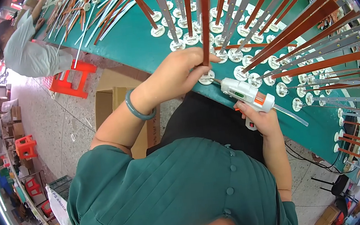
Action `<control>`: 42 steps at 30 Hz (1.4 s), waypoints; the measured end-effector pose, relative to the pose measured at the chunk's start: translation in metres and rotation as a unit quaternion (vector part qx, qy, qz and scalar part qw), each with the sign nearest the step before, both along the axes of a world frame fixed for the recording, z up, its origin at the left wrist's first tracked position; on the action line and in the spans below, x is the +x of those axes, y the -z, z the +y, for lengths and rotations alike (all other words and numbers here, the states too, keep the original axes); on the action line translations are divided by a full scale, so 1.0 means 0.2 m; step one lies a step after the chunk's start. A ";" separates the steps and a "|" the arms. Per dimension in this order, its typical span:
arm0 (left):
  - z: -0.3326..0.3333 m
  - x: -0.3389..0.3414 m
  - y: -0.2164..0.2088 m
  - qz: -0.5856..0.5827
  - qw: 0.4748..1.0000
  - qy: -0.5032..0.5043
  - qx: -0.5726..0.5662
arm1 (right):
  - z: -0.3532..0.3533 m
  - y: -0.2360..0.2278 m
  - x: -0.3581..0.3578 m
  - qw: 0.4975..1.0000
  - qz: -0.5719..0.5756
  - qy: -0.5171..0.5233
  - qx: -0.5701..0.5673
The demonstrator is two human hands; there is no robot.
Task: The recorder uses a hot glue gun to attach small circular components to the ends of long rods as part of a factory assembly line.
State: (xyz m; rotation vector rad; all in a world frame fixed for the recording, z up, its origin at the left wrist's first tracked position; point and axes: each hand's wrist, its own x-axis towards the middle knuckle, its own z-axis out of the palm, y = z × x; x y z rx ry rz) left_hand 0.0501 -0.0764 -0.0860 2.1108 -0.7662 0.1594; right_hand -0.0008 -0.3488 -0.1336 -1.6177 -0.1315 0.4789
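Observation:
My left hand [186, 70] pinches the lower end of an upright reddish-brown strip [205, 16] near the table's edge. Just under that hand lies a round white base [206, 78]. In my right hand [258, 117] is a white hot glue gun [244, 91], its fingers wrapped round the handle. The gun's nozzle points left at the round base, and I cannot tell whether it touches. Out of the gun's back sticks a clear glue stick [292, 115]. Many more strips, brown or grey with small LEDs, stand on white round bases [241, 73] close by.
The green table [126, 47] holds a loose heap of strips [84, 12] at the far left. A person [26, 52] works there beside an orange stool [72, 80]. A cardboard box [107, 104] stands on the floor left of my lap. Black cables [309, 160] hang at the right.

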 end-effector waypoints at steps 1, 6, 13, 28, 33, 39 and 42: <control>-0.01 0.00 0.01 0.001 1.000 0.000 -0.001 | 0.00 0.00 0.00 1.000 0.006 -0.003 -0.011; -0.03 -0.02 0.03 -0.003 1.000 -0.002 0.015 | 0.04 -0.05 0.01 0.999 0.021 0.009 -0.043; -0.01 -0.01 0.06 -0.015 1.000 0.010 -0.014 | 0.09 -0.06 0.03 0.997 -0.032 -0.006 -0.065; 0.00 -0.02 0.07 -0.023 0.999 0.013 -0.021 | 0.11 -0.08 0.03 0.998 -0.008 0.026 -0.055; 0.01 -0.05 0.03 -0.009 1.000 0.013 -0.010 | 0.09 -0.08 0.02 0.995 -0.002 0.019 -0.100; 0.24 -0.07 -0.07 -0.018 0.997 -0.071 0.027 | -0.05 0.00 -0.01 0.998 0.020 0.042 0.043; 0.36 -0.01 -0.02 -0.036 0.979 -0.194 -0.049 | -0.08 0.03 -0.01 0.994 0.004 0.009 0.111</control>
